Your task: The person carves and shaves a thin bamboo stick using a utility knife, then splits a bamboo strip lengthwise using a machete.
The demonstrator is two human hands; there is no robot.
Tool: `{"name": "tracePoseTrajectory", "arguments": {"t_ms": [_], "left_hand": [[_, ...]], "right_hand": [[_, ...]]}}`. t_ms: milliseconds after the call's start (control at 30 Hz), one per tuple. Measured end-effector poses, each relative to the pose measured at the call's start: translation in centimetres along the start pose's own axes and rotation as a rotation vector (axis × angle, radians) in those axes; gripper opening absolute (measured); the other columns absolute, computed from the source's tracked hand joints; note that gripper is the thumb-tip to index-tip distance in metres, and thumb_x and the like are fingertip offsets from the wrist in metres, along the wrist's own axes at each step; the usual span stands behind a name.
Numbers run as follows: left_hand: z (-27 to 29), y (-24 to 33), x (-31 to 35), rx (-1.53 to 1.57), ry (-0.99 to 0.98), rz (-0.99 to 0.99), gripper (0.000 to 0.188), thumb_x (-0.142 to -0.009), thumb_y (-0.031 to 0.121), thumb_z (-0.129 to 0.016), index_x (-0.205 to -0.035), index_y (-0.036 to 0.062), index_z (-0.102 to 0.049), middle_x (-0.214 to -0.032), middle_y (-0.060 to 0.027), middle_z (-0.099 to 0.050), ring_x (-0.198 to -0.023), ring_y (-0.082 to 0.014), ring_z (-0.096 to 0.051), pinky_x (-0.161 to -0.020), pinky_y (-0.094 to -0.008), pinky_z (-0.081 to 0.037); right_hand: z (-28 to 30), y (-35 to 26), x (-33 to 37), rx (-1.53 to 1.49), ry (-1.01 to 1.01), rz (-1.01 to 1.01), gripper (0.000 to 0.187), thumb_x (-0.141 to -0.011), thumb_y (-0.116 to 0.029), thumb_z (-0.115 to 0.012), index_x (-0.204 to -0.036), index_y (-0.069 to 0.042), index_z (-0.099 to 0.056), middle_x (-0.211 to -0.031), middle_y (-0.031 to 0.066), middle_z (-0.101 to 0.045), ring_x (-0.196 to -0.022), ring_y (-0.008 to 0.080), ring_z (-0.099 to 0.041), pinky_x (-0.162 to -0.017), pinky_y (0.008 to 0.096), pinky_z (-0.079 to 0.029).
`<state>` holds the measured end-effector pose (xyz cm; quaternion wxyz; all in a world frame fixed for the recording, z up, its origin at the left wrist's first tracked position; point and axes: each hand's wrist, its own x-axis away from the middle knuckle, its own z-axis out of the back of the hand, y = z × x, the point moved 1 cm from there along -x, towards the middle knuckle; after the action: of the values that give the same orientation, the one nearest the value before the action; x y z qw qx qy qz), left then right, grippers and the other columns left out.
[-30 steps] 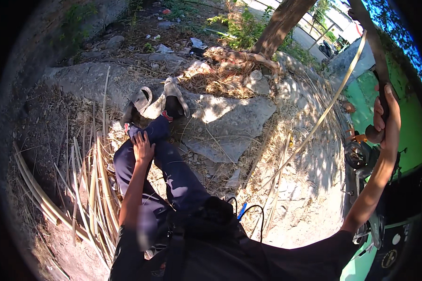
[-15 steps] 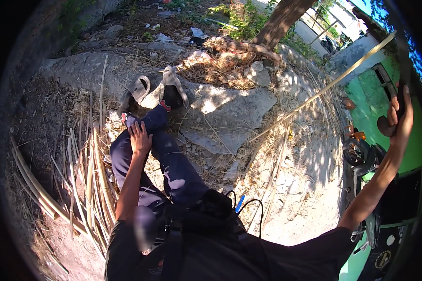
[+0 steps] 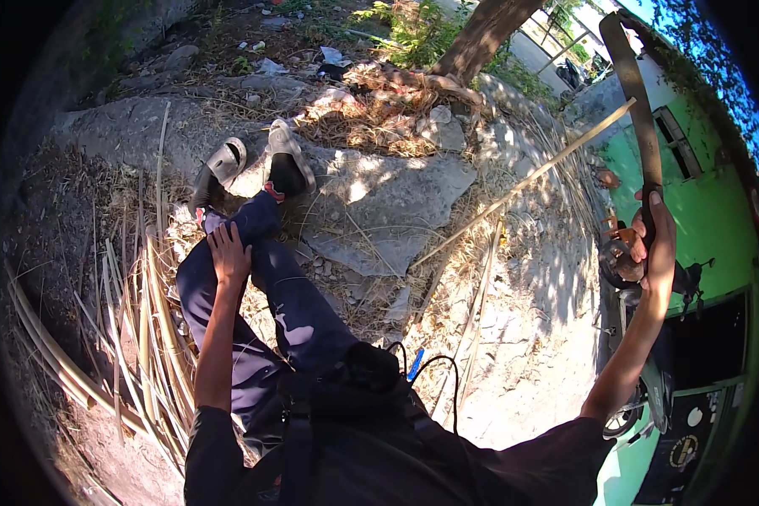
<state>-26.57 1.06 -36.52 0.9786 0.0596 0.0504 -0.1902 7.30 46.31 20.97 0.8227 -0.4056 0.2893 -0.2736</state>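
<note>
My right hand (image 3: 656, 240) is raised at the far right, its fingers wrapped round the handle of a machete. The long, dark machete blade (image 3: 641, 110) points upward and ends in a curved tip. My left hand (image 3: 229, 253) lies flat on my dark-trousered knee, fingers spread, holding nothing. A pale split bamboo strip (image 3: 527, 181) slants from the ground in the middle up to the right. Its upper end shows beside the blade; whether the two touch I cannot tell. Neither hand grips the strip.
Several long bamboo strips (image 3: 148, 337) are heaped left of my legs. Ahead lies a broad flat rock (image 3: 388, 198) beside dry grass, with a tree trunk (image 3: 493, 38) behind it. On the right stand a motorbike (image 3: 654, 379) and a green wall (image 3: 700, 228).
My right hand has come left and slightly down, bringing the machete blade into plain sight. The bamboo strip's upper end appears lower and farther left. My left hand stays on the knee.
</note>
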Motion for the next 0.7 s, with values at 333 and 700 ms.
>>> {"name": "tracePoseTrajectory", "arguments": {"t_ms": [333, 700], "left_hand": [[0.1, 0.1, 0.1, -0.008, 0.003, 0.013, 0.082, -0.091, 0.039, -0.075, -0.154, 0.0003, -0.042, -0.152, -0.0265, -0.048, -0.145, -0.0426, -0.042, -0.125, -0.0558, -0.028], [-0.3, -0.2, 0.4, -0.009, 0.06, -0.024, 0.082, -0.091, 0.038, -0.075, -0.155, -0.0017, -0.04, -0.151, -0.0273, -0.047, -0.145, -0.0432, -0.041, -0.125, -0.0574, -0.027]], "right_hand": [[-1.2, 1.7, 1.9, -0.04, 0.103, -0.049, 0.037, -0.11, -0.043, -0.053, -0.115, -0.007, -0.059, -0.065, -0.002, -0.046, -0.041, 0.0042, -0.034, -0.038, 0.0228, -0.028], [4.0, -3.7, 1.9, -0.128, 0.287, 0.147, 0.04, -0.112, -0.04, -0.053, -0.124, -0.002, -0.059, -0.066, -0.004, -0.038, -0.041, 0.0034, -0.03, -0.035, 0.021, -0.025]]}}
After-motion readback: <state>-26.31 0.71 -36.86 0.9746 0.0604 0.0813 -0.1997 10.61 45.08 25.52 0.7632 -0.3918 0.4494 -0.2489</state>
